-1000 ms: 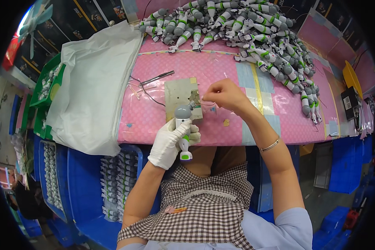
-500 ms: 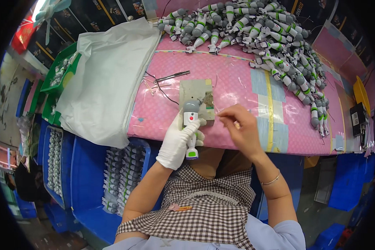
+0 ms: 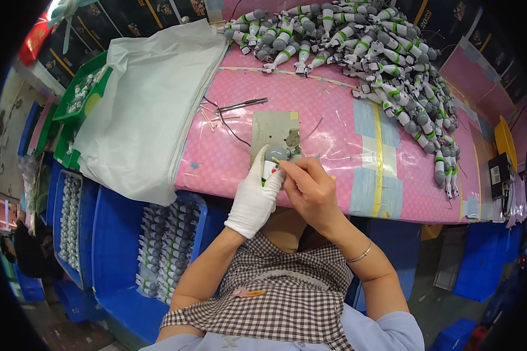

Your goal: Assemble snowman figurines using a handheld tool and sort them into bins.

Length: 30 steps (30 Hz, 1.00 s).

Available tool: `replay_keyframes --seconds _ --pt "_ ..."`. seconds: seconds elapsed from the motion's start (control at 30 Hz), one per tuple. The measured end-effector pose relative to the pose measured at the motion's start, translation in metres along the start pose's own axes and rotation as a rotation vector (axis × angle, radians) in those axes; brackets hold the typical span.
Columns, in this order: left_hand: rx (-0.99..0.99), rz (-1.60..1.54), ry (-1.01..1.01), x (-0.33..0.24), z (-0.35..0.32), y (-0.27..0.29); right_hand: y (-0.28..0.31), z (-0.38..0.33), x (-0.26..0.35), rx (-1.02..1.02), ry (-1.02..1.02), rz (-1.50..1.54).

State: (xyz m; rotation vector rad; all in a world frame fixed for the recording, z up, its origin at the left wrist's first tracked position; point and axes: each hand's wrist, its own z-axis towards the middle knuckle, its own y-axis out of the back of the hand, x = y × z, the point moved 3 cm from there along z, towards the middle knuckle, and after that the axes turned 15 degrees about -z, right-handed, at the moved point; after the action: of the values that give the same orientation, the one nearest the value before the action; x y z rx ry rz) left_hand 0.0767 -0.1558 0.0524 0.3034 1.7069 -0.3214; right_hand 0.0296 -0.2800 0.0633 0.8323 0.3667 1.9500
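My left hand (image 3: 253, 199) wears a white glove. It is closed around a toy part (image 3: 276, 154) with a round grey end and a white body bearing a red dot; my fingers cover much of its lower portion. My bare right hand (image 3: 312, 190) pinches a small thin stick (image 3: 276, 159) with a yellowish tip, which meets the toy part near where grey joins white. Just beyond both hands lies a flat grey metal block (image 3: 266, 126), partly behind the toy part. A thin wire (image 3: 314, 130) rises beside the block.
Many similar toy parts (image 3: 386, 64) are heaped at the back right of the pink table covering (image 3: 328, 99). Thin sticks (image 3: 208, 120) and a dark pen-like tool (image 3: 244, 105) lie left of the block. White sheeting (image 3: 152, 99), green bins (image 3: 61, 114) and blue crates (image 3: 114, 240) stand left.
My right hand has moved left and in to the toy part, bringing the stick against it. My left hand has tilted the toy part, so its lower end no longer shows.
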Motion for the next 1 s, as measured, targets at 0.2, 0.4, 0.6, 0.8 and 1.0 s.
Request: replay_keyframes --seconds 0.2,0.4,0.6,0.8,1.0 --pt "0.009 0.018 -0.013 0.003 -0.001 0.003 0.003 -0.008 0.005 0.019 0.000 -0.067" --pt "-0.005 0.037 0.023 -0.002 -0.004 -0.002 0.003 0.002 0.003 -0.003 0.003 -0.070" --pt "0.000 0.061 0.025 -0.006 -0.002 -0.001 0.002 0.004 0.005 -0.007 0.031 -0.080" --pt "0.000 0.064 -0.031 0.001 -0.001 0.000 0.003 -0.005 0.007 -0.006 0.005 -0.113" --pt "-0.013 0.098 -0.071 0.003 -0.004 -0.001 0.003 0.000 0.008 -0.009 0.007 -0.083"
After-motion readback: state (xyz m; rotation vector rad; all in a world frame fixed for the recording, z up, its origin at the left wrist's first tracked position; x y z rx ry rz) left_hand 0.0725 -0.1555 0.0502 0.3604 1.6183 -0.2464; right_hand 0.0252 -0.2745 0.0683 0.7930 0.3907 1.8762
